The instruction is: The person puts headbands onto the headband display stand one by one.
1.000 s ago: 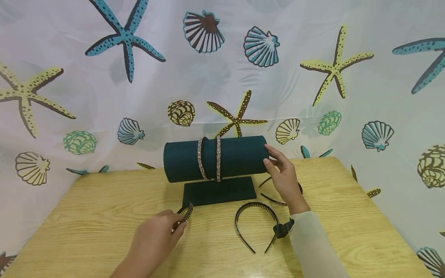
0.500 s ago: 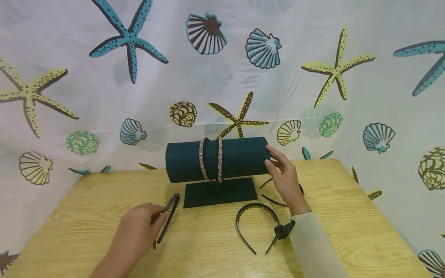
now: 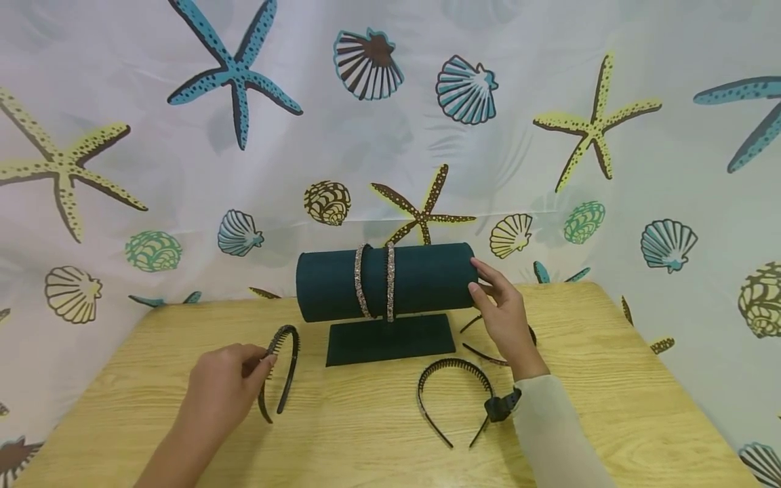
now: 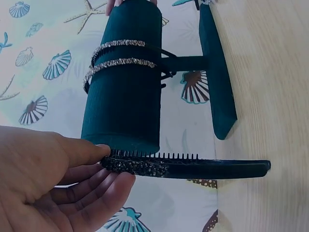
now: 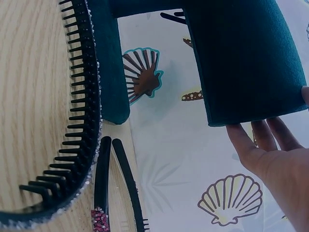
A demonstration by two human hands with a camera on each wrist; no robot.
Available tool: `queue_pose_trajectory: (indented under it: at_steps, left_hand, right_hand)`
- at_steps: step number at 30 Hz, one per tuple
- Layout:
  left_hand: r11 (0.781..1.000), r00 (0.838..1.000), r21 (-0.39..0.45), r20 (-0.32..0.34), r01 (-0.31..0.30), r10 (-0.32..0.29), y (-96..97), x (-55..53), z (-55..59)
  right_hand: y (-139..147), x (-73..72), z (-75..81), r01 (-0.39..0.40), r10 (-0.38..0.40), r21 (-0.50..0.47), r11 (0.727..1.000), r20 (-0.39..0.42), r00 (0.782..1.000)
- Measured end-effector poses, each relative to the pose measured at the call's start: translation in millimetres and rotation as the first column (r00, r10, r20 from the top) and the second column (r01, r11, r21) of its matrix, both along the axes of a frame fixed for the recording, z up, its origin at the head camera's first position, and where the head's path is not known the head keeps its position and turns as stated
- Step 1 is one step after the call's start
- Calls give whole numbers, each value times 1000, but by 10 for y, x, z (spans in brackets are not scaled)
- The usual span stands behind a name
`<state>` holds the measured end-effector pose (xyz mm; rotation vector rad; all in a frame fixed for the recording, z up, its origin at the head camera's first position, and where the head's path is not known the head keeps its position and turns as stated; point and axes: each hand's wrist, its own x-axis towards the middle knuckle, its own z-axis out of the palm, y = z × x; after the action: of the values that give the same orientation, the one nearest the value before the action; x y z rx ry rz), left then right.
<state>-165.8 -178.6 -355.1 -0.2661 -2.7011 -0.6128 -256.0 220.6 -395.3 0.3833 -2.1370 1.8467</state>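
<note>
Glittering, the held toothed black headband seems stone-studded.

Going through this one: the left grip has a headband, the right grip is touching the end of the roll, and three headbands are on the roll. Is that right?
Not quite: the head view shows two headbands, not three, on the roll. The rest stands: the left grip has a headband, and the right grip is touching the roll's end.
</note>
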Motion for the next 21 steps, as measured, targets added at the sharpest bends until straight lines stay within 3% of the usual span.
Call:
queue_pose_trajectory:
  at_steps: [21]
  left_hand:
    - [998, 994, 47, -107, -32, 37, -181, -268, -14]
  right_hand:
    - [4, 0, -1, 3, -3, -10, 1000, 12, 1000]
